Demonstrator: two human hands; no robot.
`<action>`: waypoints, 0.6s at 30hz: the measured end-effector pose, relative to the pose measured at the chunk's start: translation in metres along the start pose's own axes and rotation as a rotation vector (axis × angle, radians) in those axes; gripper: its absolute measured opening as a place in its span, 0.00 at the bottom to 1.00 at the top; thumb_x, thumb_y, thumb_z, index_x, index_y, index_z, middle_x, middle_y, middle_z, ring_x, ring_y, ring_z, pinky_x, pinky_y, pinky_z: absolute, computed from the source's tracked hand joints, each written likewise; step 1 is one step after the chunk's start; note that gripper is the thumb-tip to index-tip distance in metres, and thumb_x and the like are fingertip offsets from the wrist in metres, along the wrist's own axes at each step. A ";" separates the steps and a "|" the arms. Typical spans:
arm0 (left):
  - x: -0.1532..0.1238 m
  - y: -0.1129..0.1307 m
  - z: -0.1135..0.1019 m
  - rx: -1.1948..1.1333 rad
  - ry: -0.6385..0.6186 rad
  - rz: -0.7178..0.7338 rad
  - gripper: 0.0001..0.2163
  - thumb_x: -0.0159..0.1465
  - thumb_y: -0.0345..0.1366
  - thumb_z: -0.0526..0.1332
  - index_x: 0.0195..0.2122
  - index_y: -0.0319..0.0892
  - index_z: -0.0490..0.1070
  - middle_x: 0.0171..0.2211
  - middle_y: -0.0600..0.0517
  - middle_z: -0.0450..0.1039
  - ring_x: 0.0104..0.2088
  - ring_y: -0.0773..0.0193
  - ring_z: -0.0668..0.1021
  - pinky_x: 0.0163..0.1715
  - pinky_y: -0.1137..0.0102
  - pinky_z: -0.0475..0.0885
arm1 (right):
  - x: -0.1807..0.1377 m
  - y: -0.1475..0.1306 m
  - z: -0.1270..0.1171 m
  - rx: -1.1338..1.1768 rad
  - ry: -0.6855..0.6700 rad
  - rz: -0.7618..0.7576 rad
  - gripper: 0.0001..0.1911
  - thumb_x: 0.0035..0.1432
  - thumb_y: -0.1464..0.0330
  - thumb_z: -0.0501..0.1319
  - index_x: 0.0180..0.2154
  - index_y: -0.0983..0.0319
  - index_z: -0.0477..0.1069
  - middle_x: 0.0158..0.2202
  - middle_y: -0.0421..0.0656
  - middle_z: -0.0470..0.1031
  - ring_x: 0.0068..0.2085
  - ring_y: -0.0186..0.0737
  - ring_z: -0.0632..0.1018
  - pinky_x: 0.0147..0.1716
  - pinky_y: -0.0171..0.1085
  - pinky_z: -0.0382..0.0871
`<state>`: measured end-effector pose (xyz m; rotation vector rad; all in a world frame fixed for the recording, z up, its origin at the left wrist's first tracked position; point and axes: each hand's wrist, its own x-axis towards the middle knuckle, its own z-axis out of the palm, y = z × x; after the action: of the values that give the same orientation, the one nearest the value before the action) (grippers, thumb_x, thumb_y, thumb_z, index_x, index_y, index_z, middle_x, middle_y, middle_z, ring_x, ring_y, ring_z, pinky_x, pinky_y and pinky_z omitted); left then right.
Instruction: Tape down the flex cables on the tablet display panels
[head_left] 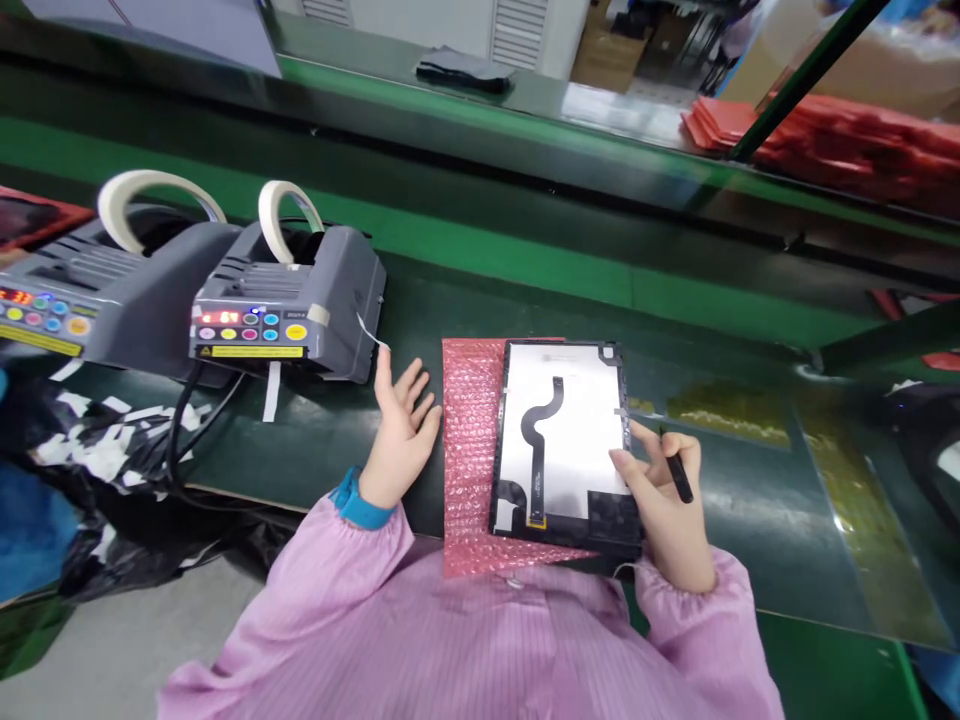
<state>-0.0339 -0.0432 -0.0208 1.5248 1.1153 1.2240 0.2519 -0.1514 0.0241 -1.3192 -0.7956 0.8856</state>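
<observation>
The left hand (pixel 400 440) is open, its fingers spread, a strip (pixel 368 329) at one fingertip; brushing another finger could fold it. The screen (pixel 574 440) lies partly on wrap (pixel 471 450). The right hand (pixel 670 515) curls around a pen (pixel 682 484), at the screen's edge; careless turning could scratch.

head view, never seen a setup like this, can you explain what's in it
There's no robot: this picture is taken from the head of the worker, looking forward and down. The left hand is open, with a thin white strip at one fingertip. The right hand holds a black pen-like tool and touches a flat panel, which lies partly over pink bubble wrap on a dark green table. Two grey machines with tape rolls on top are probably tape dispensers.
</observation>
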 end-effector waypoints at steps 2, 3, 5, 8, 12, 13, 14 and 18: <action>-0.006 0.004 -0.003 0.017 0.021 0.016 0.44 0.72 0.33 0.60 0.75 0.59 0.26 0.72 0.37 0.55 0.71 0.50 0.66 0.66 0.45 0.67 | 0.000 0.002 0.006 -0.010 -0.039 -0.007 0.29 0.55 0.64 0.75 0.40 0.53 0.52 0.53 0.44 0.78 0.42 0.36 0.84 0.34 0.32 0.77; -0.010 0.007 -0.003 0.023 0.019 0.027 0.43 0.72 0.32 0.59 0.75 0.58 0.26 0.72 0.37 0.56 0.71 0.51 0.66 0.67 0.45 0.66 | 0.001 0.004 0.009 -0.029 -0.067 -0.002 0.29 0.56 0.63 0.74 0.40 0.52 0.52 0.54 0.44 0.77 0.41 0.36 0.84 0.33 0.32 0.76; -0.017 0.015 -0.004 0.035 -0.006 0.061 0.41 0.73 0.31 0.57 0.75 0.58 0.27 0.72 0.38 0.57 0.70 0.53 0.67 0.67 0.47 0.66 | 0.001 0.008 0.014 -0.123 -0.143 0.015 0.29 0.56 0.62 0.74 0.41 0.52 0.51 0.55 0.46 0.76 0.36 0.34 0.83 0.31 0.32 0.75; -0.028 0.028 -0.007 0.076 -0.086 0.180 0.40 0.74 0.26 0.52 0.75 0.57 0.25 0.66 0.42 0.67 0.69 0.57 0.70 0.69 0.47 0.63 | 0.002 0.008 0.013 -0.369 -0.204 -0.033 0.31 0.55 0.61 0.75 0.41 0.53 0.51 0.59 0.50 0.73 0.32 0.32 0.81 0.31 0.35 0.74; -0.042 0.044 -0.011 0.199 -0.271 0.372 0.40 0.71 0.20 0.52 0.76 0.59 0.35 0.58 0.47 0.76 0.65 0.57 0.74 0.69 0.47 0.65 | -0.006 -0.011 0.000 -0.452 -0.119 -0.226 0.23 0.63 0.58 0.69 0.39 0.54 0.54 0.49 0.45 0.79 0.31 0.35 0.80 0.30 0.37 0.71; -0.045 0.046 -0.011 0.242 -0.327 0.384 0.37 0.70 0.20 0.53 0.75 0.58 0.44 0.58 0.46 0.76 0.64 0.57 0.75 0.68 0.49 0.68 | -0.011 -0.016 -0.003 -0.383 -0.134 -0.226 0.18 0.67 0.56 0.64 0.40 0.54 0.56 0.43 0.43 0.81 0.29 0.36 0.79 0.28 0.37 0.70; -0.048 0.048 -0.010 0.274 -0.385 0.402 0.34 0.70 0.20 0.54 0.73 0.55 0.52 0.58 0.46 0.76 0.63 0.56 0.76 0.67 0.51 0.70 | -0.017 -0.021 -0.004 -0.297 -0.170 -0.192 0.14 0.71 0.52 0.58 0.42 0.54 0.60 0.38 0.41 0.81 0.26 0.36 0.76 0.26 0.37 0.68; -0.060 0.044 -0.003 0.271 -0.578 0.631 0.33 0.70 0.22 0.56 0.73 0.50 0.51 0.59 0.44 0.78 0.64 0.55 0.75 0.66 0.48 0.70 | -0.048 -0.025 -0.002 -0.130 -0.311 0.071 0.23 0.72 0.48 0.51 0.45 0.58 0.74 0.26 0.38 0.71 0.20 0.33 0.65 0.21 0.36 0.60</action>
<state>-0.0386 -0.1106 0.0090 2.3577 0.4283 0.9212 0.2338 -0.1959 0.0496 -1.3465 -1.0674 1.1287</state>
